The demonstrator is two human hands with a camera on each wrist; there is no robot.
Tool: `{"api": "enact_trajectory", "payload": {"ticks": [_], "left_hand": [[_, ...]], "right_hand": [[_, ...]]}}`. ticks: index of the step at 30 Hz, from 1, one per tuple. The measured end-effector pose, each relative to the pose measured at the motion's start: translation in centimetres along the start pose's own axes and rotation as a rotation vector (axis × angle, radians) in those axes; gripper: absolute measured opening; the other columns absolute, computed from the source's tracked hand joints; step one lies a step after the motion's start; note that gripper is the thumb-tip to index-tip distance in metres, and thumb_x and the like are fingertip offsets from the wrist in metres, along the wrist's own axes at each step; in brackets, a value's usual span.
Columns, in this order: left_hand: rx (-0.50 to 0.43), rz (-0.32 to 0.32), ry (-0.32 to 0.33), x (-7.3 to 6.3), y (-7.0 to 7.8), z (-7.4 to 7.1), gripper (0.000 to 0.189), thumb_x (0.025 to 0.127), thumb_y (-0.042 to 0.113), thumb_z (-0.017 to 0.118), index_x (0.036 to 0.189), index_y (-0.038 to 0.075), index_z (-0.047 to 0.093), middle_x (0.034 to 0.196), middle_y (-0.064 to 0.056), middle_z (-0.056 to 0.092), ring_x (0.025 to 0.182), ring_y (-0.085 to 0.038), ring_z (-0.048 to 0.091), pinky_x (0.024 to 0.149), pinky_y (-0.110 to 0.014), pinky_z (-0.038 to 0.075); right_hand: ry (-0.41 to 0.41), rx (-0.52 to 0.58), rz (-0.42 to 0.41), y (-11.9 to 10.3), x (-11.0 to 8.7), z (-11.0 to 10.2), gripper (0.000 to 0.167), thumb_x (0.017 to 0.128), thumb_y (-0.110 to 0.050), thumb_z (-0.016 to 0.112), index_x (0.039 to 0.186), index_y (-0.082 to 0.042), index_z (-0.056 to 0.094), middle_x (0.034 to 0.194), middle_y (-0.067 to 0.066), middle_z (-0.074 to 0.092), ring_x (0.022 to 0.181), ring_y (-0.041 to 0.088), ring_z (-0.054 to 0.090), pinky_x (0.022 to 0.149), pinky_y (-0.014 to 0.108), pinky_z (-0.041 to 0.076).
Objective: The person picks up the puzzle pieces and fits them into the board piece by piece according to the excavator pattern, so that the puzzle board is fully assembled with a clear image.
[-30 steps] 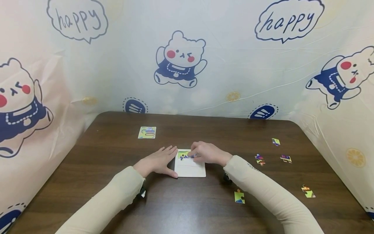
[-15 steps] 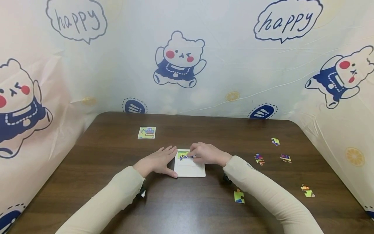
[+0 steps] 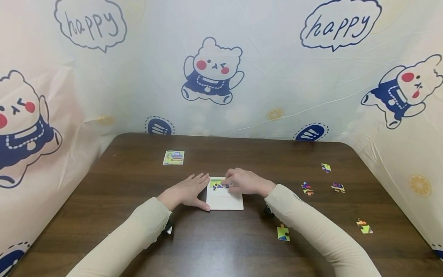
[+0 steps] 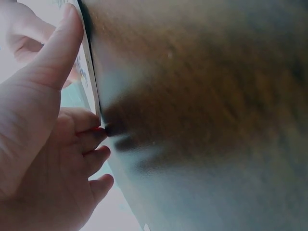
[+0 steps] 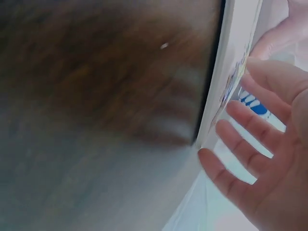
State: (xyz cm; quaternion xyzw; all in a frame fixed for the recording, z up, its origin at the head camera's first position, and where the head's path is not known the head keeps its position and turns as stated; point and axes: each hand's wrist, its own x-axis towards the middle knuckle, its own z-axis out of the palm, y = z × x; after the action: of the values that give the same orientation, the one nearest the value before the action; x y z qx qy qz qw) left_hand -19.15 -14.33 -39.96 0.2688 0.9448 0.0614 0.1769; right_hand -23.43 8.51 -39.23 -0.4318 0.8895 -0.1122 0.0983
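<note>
- white, the puzzle tray (image 3: 225,203); lying where?
- flat on the brown table (image 3: 138,173), with puzzle pieces (image 3: 214,184) along its far edge.
- and held how?
- left hand (image 3: 187,192) spread along the left edge, gripping nothing; right hand (image 3: 245,182) with fingers loosely stretched, tips at the pieces, closed around none.
- farther out?
- loose pieces (image 3: 283,234) to the right, picture card (image 3: 174,157) at far left, printed sheet (image 3: 270,80) behind.

One bench (image 3: 138,184), one tray (image 3: 225,202), one card (image 3: 174,157). Loose pieces (image 3: 283,233): five. Pieces in tray (image 3: 214,182): at least one, full count hidden. Left grip (image 3: 188,191) plus right grip (image 3: 246,181): two. Sleeves (image 3: 131,229): two. Drawn bears (image 3: 212,73): three. Speech bubbles (image 3: 340,25): two. Orange slices (image 3: 275,114): three.
</note>
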Motion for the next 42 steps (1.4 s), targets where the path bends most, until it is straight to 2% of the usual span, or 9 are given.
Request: {"api": "enact_trajectory", "payload": {"ticks": [5, 11, 16, 25, 29, 32, 37, 42], "left_hand": [[0.007, 0.000, 0.003, -0.1, 0.1, 0.0, 0.105, 0.072, 0.063, 0.063, 0.145, 0.000, 0.022, 0.150, -0.013, 0.017, 0.137, -0.027, 0.012, 0.109, -0.043, 0.010], [0.017, 0.001, 0.009, -0.1, 0.1, 0.1, 0.105, 0.072, 0.063, 0.064, 0.144, -0.001, 0.022, 0.150, -0.013, 0.017, 0.137, -0.027, 0.012, 0.109, -0.043, 0.010], [0.019, 0.007, 0.015, -0.1, 0.0, 0.2, 0.105, 0.072, 0.064, 0.064, 0.144, -0.001, 0.023, 0.150, -0.013, 0.018, 0.137, -0.027, 0.012, 0.109, -0.043, 0.011], [0.017, 0.006, 0.018, -0.2, 0.1, 0.2, 0.105, 0.072, 0.063, 0.064, 0.144, -0.001, 0.023, 0.150, -0.014, 0.018, 0.137, -0.027, 0.013, 0.109, -0.043, 0.011], [0.021, 0.005, 0.019, -0.2, 0.0, 0.2, 0.105, 0.072, 0.063, 0.064, 0.145, -0.001, 0.022, 0.150, -0.013, 0.018, 0.137, -0.027, 0.012, 0.109, -0.043, 0.010], [0.021, 0.002, 0.017, -0.2, 0.0, 0.2, 0.105, 0.072, 0.063, 0.064, 0.145, 0.000, 0.022, 0.150, -0.013, 0.017, 0.137, -0.027, 0.012, 0.109, -0.042, 0.010], [0.018, -0.002, 0.014, -0.1, 0.0, 0.2, 0.105, 0.072, 0.063, 0.064, 0.145, 0.000, 0.023, 0.150, -0.013, 0.018, 0.137, -0.027, 0.012, 0.109, -0.042, 0.010], [0.015, 0.010, 0.021, -0.2, 0.1, 0.2, 0.104, 0.073, 0.062, 0.065, 0.144, -0.001, 0.023, 0.150, -0.014, 0.018, 0.137, -0.027, 0.012, 0.109, -0.043, 0.010]], "right_hand": [[0.079, 0.093, 0.056, 1.8, -0.8, -0.8, 0.035, 0.089, -0.021, 0.061, 0.123, -0.011, 0.061, 0.114, 0.006, 0.056, 0.101, 0.018, 0.052, 0.083, 0.036, 0.045], [0.190, 0.153, 0.152, 5.4, -3.1, -2.6, 0.037, 0.089, -0.020, 0.062, 0.123, -0.007, 0.060, 0.118, 0.011, 0.055, 0.106, 0.024, 0.051, 0.087, 0.041, 0.044], [0.292, 0.195, 0.213, 8.7, -6.0, -4.3, 0.040, 0.089, -0.017, 0.062, 0.125, -0.002, 0.056, 0.117, 0.017, 0.053, 0.105, 0.032, 0.052, 0.089, 0.047, 0.041], [0.441, 0.272, 0.427, 14.7, -12.7, -6.2, 0.045, 0.090, -0.019, 0.061, 0.127, 0.004, 0.051, 0.117, 0.025, 0.051, 0.105, 0.041, 0.051, 0.087, 0.052, 0.041], [0.431, 0.300, 0.554, 16.7, -15.4, -6.2, 0.050, 0.092, -0.024, 0.058, 0.130, 0.005, 0.046, 0.120, 0.028, 0.047, 0.104, 0.040, 0.048, 0.080, 0.051, 0.043], [0.396, 0.288, 0.619, 18.0, -17.1, -5.8, 0.054, 0.093, -0.026, 0.057, 0.132, 0.008, 0.041, 0.119, 0.032, 0.045, 0.103, 0.042, 0.046, 0.078, 0.052, 0.043], [0.330, 0.266, 0.685, 19.8, -19.3, -4.8, 0.060, 0.092, -0.026, 0.057, 0.133, 0.013, 0.035, 0.122, 0.038, 0.041, 0.108, 0.050, 0.044, 0.087, 0.059, 0.038], [0.269, 0.287, 0.757, 21.1, -20.8, -4.1, 0.064, 0.092, -0.027, 0.057, 0.132, 0.016, 0.032, 0.124, 0.041, 0.038, 0.109, 0.053, 0.041, 0.088, 0.061, 0.036]]}}
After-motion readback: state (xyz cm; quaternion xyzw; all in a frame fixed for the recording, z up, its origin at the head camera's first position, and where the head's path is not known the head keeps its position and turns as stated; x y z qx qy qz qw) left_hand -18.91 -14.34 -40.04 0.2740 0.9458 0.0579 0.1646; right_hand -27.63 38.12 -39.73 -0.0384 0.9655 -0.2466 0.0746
